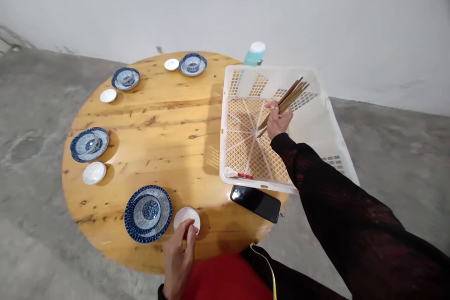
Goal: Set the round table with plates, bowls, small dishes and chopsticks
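My right hand point(278, 121) is closed around a bundle of brown chopsticks point(291, 97), tilted over the inside of a white plastic basket point(223, 126). In the basket's near left corner lies a white spoon-like piece point(230, 172) with a red part point(245, 176). My left hand point(182, 248) is over the near edge of a small white dish point(183, 216). Its fingers are loosely bent, with a gap between thumb and forefinger and the tips close together. I cannot tell whether they touch the dish. Left of it, a patterned bowl point(152, 211) rests on a blue-and-white plate point(131, 225).
Along the round wooden table's point(158, 150) edge stand more blue-rimmed plates point(104, 143) with bowls and white dishes point(94, 173). A phone point(256, 203) lies against the basket's near side. Behind the basket is a light-blue container point(253, 56) with a white top, near the wall.
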Demonstrator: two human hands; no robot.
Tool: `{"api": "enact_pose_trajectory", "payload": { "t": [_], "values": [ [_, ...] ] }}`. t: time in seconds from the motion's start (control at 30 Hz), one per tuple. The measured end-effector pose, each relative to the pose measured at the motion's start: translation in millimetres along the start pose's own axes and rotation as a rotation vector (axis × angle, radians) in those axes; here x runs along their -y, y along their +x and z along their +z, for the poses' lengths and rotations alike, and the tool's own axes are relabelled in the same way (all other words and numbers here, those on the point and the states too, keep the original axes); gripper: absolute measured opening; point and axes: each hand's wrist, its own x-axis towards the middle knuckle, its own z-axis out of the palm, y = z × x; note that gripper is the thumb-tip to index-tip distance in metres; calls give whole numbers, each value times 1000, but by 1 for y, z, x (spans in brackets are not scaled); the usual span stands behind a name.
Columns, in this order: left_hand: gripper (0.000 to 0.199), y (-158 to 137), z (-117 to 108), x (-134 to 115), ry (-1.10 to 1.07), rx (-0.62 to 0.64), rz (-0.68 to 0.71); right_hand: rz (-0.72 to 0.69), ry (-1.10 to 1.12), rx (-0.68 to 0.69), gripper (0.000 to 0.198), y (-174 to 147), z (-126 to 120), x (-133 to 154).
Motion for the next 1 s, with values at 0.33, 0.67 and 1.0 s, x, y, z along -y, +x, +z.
{"api": "enact_pose_trajectory", "payload": {
  "t": [0.33, 0.67, 1.0],
  "values": [
    [47, -7, -3, -1, 34, 21, 15, 94, 128, -1, 42, -3, -6, 6],
    [41, 46, -23, -88, -39, -8, 84, 181, 883, 543, 52, -44, -97, 132],
    [62, 22, 12, -114, -916, 660, -252, 523, 946, 1087, 49, -215, -87, 165]
  ]
}}
